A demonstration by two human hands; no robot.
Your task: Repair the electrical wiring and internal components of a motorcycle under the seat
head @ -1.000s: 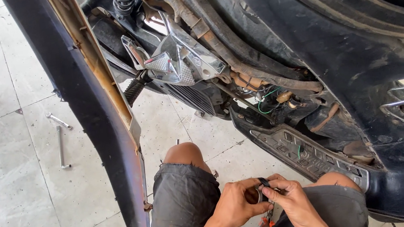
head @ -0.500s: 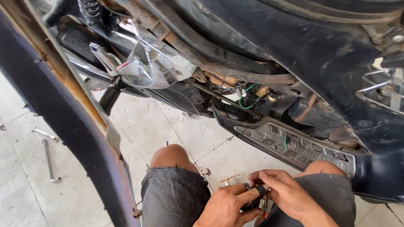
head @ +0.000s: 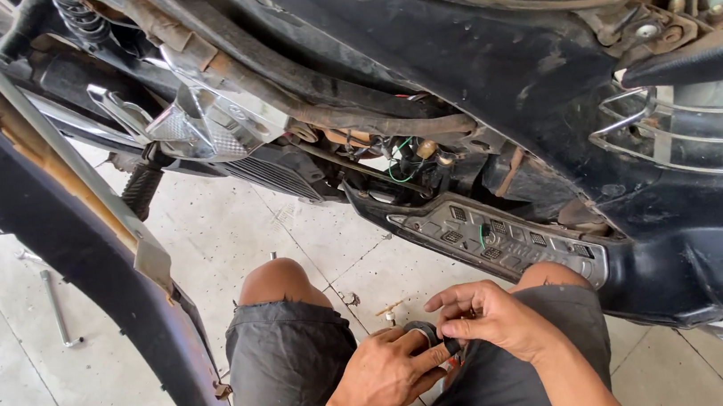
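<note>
Grip, left hand [head: 388,375]: fingers closed around a small black ring-shaped part [head: 422,331], thumb and forefinger pinching its rim.
Grip, right hand [head: 492,316]: fingertips pressed together on the same part from the other side, next to a thin dark piece that I cannot identify.
Place of the part: held between both hands, above the lap, between the two knees in grey shorts [head: 294,371].
Scooter [head: 495,108]: stands open above the hands; the black side panel [head: 71,251] hangs loose at the left, and wires [head: 397,159] and frame are bare.
Floor [head: 13,383]: a long metal tool [head: 57,308] lies well apart at the left; small bits lie near the knees.
Done, as I judge: covers are off and the small part is out, in the hands.
Left: the part is not mounted on the scooter; the panel is not closed.
</note>
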